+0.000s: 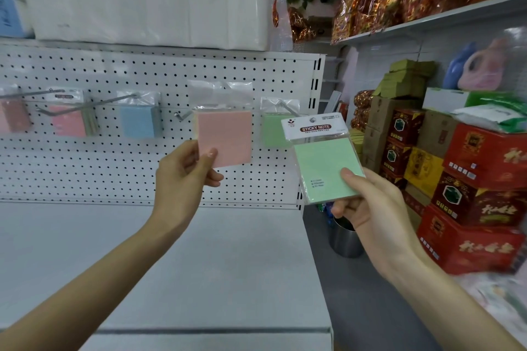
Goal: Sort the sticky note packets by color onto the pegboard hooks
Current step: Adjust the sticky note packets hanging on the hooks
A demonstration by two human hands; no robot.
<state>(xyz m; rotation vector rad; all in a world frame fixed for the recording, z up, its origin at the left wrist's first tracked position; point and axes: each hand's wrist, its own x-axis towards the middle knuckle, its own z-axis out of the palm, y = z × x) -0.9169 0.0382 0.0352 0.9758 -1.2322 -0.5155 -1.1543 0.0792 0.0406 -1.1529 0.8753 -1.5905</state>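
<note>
At frame centre, a pink packet (225,138) is pinched by the left hand (182,177) before the pegboard (114,71). A green packet (325,162) is gripped by the right hand (370,208), partly covering what seems another green packet (272,129) hanging behind.

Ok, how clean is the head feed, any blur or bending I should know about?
Head view: the middle is sharp, with the print on the green packet in the right hand readable; the left hand and its pink packet are clear. The edges smear: the red boxes lower right and the hung packets far left. Wide-angle bending curves the pegboard. Lighting is even, with no harsh glare.
</note>
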